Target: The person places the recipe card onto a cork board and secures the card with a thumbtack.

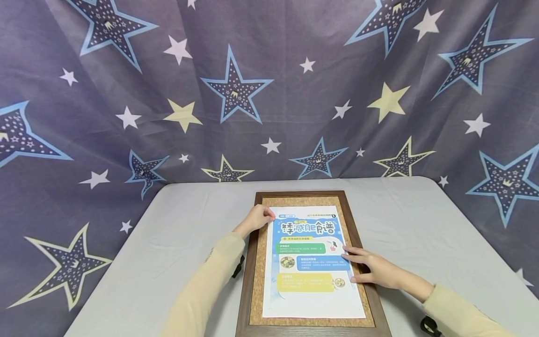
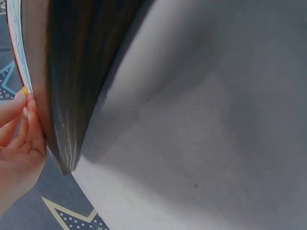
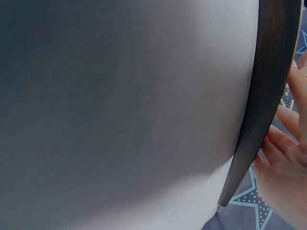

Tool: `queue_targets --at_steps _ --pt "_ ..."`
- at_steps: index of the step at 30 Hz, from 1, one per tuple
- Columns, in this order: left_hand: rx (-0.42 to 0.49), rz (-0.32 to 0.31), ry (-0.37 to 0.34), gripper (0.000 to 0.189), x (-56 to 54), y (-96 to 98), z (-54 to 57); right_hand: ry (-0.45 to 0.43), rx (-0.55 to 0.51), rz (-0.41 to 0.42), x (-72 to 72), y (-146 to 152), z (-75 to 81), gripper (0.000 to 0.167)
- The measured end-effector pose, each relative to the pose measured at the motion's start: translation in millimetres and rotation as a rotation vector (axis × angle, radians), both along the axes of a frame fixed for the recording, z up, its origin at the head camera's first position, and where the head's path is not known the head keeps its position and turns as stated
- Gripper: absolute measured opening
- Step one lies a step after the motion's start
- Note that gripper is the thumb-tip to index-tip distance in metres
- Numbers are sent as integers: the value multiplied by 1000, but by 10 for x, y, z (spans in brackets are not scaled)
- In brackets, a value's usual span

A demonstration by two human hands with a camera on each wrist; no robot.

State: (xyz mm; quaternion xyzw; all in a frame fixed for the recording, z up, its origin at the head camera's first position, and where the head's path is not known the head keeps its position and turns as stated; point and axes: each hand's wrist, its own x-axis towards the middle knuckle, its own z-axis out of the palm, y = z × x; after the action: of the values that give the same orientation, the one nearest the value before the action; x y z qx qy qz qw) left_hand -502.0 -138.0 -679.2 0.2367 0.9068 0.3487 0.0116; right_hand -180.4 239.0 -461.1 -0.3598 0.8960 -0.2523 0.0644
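Note:
A printed poster (image 1: 311,304) with blue, green and yellow panels lies on a cork board (image 1: 259,290) with a dark brown wooden frame (image 1: 249,262). At the poster's upper left corner, my left hand (image 1: 258,218) pinches a small yellow pushpin (image 2: 24,90) between thumb and finger, close against the paper. My right hand (image 1: 376,270) reaches across the frame's right side, fingers spread and fairly straight, their tips resting on the poster's right edge. In the right wrist view the frame's side partly hides those fingers.
The board lies on a table with a light grey cover (image 1: 202,210). Behind it hangs a dark curtain (image 1: 286,117) printed with stars. Black wrist devices (image 1: 430,325) show beneath both sleeves.

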Motion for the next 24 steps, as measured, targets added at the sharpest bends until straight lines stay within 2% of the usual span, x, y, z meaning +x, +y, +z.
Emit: queue_targets --at_steps 3,7,13,15,17,18,19,20,21,24 --pt "-6 13 -15 7 53 14 69 1 -1 4 0 -3 2 63" --pt "-14 23 -15 7 61 26 83 8 2 5 -1 -4 -1 62" --pt "-36 50 -29 8 -49 31 -29 10 2 3 -2 0 -6 62" --pt "-45 58 -38 8 -61 38 -30 9 2 4 -2 2 -7 62" --pt "-54 64 -50 8 -36 54 16 9 1 4 -1 3 -8 62" --pt "-61 69 -54 8 2 66 73 9 1 4 -2 3 -9 62" --pt "-61 73 -62 8 63 79 155 10 0 4 -3 3 -11 62" --pt "-60 76 -70 8 161 102 289 10 0 4 -4 3 -14 63" --pt "-62 76 -74 8 199 111 340 11 0 4 -6 2 -16 63" --pt "-70 80 -70 9 165 103 310 16 0 4 -10 2 -24 63"
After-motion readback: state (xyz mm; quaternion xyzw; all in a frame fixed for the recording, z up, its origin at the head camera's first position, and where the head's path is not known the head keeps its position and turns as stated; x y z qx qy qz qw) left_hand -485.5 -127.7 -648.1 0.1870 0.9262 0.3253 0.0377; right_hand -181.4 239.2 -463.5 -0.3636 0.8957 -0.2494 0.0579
